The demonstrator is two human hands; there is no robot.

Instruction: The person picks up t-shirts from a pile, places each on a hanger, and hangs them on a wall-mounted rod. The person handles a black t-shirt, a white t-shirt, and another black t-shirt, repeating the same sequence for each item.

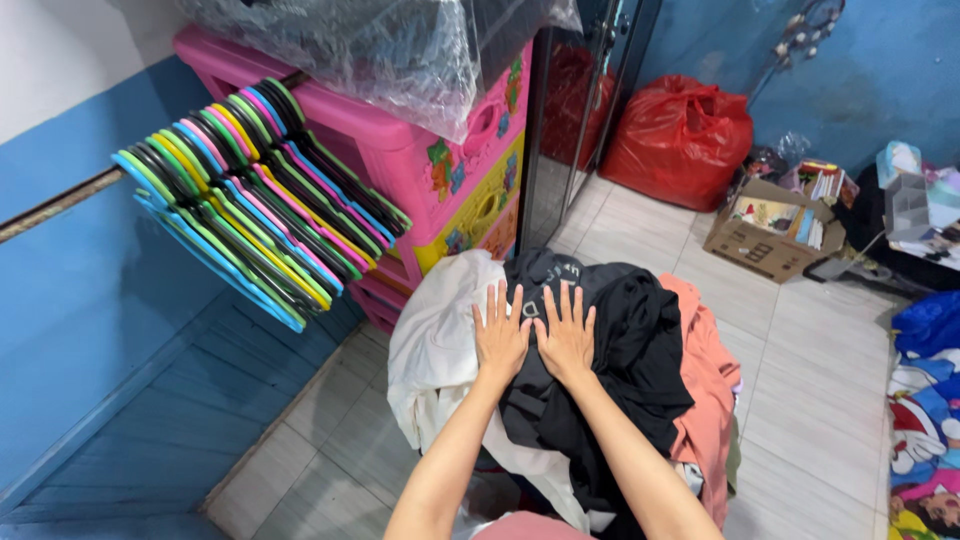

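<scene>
Left hand (500,335) and right hand (566,335) lie flat, fingers spread, holding nothing, on the black garment (610,370) topping a heaped clothes pile (440,350) above the tiled floor (800,350). Risk: downward pressure may tip overhanging garments onto that floor

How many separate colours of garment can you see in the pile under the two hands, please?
3: a white cloth garment on the left under the left hand, a black cloth garment in the middle under the right hand, and a salmon-pink cloth garment on the right. More may lie hidden beneath.
</scene>
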